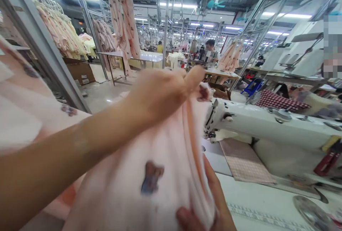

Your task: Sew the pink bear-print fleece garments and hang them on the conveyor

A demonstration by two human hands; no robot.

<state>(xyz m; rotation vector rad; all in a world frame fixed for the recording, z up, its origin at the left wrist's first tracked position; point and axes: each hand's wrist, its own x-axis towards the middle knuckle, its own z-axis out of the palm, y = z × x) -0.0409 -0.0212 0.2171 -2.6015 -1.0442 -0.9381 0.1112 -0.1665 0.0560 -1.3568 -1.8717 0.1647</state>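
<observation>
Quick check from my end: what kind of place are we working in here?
Most likely a garment factory floor. A white industrial sewing machine sits at the worktable, pink garments hang from overhead rails, and the left hand and right hand hold pink printed fabric.

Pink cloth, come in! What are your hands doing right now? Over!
Left hand pinching pink cloth up high. Right hand gripping its folded edge low. Sewing machine beside it, not touching.
</observation>
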